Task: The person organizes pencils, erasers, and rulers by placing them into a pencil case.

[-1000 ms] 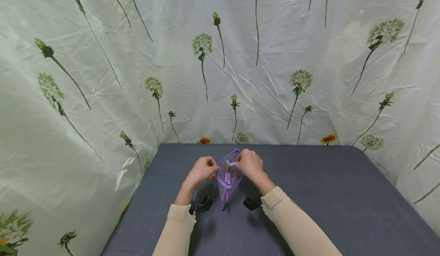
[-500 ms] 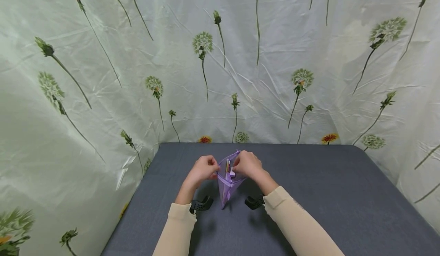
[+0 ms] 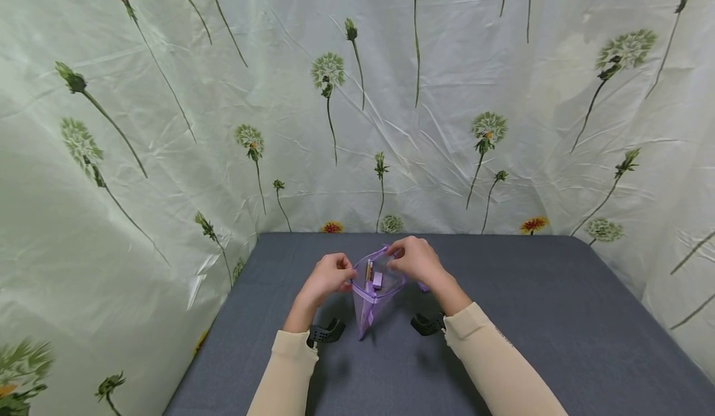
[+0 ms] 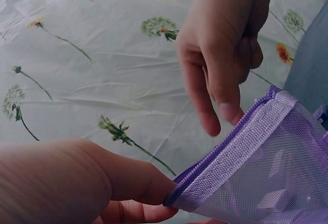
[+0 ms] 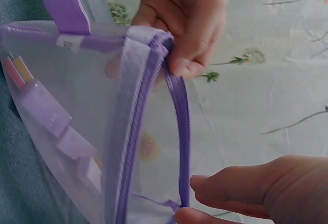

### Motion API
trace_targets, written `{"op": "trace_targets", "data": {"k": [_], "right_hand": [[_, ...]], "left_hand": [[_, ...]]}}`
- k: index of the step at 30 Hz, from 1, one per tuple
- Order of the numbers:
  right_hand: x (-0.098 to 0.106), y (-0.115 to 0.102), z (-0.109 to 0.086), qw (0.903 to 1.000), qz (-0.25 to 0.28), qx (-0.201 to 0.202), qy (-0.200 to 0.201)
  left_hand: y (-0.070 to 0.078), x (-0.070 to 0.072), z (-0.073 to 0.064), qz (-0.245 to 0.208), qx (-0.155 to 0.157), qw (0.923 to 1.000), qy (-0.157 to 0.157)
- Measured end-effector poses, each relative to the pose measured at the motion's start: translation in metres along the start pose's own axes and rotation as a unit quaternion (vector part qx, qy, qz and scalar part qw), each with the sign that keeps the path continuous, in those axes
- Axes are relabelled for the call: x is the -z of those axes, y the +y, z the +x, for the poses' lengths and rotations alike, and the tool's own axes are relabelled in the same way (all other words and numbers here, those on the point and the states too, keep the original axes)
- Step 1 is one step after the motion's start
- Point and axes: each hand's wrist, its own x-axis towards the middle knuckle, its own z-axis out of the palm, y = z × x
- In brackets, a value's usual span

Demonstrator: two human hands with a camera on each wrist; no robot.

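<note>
A purple mesh zip pouch [image 3: 365, 307] stands on the table with its mouth open. My left hand [image 3: 333, 273] pinches the zipped rim at the pouch's left corner; the left wrist view shows its thumb and finger on the zip [image 4: 205, 165]. My right hand [image 3: 416, 259] hovers at the right side of the mouth, fingertips apart beside the rim, with nothing visible between them. Inside the pouch lie a small lilac block [image 3: 378, 280] and some slim pencils [image 3: 369, 271]. Through the mesh, the right wrist view shows several lilac blocks [image 5: 46, 107] in a row.
A small purple object [image 3: 423, 287] lies on the dark grey table [image 3: 530, 329], partly behind my right wrist. A flower-printed curtain [image 3: 441, 155] hangs behind and to the left. Each wrist wears a black camera band.
My right hand has let go of the lilac block, which now rests inside the pouch, and has moved right and out of the mouth. My left hand stays on the rim.
</note>
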Motion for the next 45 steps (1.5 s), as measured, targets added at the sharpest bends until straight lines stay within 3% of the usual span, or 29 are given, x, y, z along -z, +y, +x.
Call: {"op": "trace_targets", "data": {"k": [17,31,45], "right_hand": [[0.026,0.044,-0.014,0.9987,0.050,0.001,0.000],[0.005,0.087,-0.023,0.9967,0.074,-0.033,-0.001],[-0.011,0.107,-0.024,0.9963,0.065,-0.046,-0.032]], "left_hand": [[-0.005,0.002,-0.001,-0.001,0.004,1.0000,0.001],[-0.004,0.005,-0.003,-0.002,0.003,1.0000,0.004],[-0.003,0.005,0.001,0.014,-0.001,0.9999,0.004]]}}
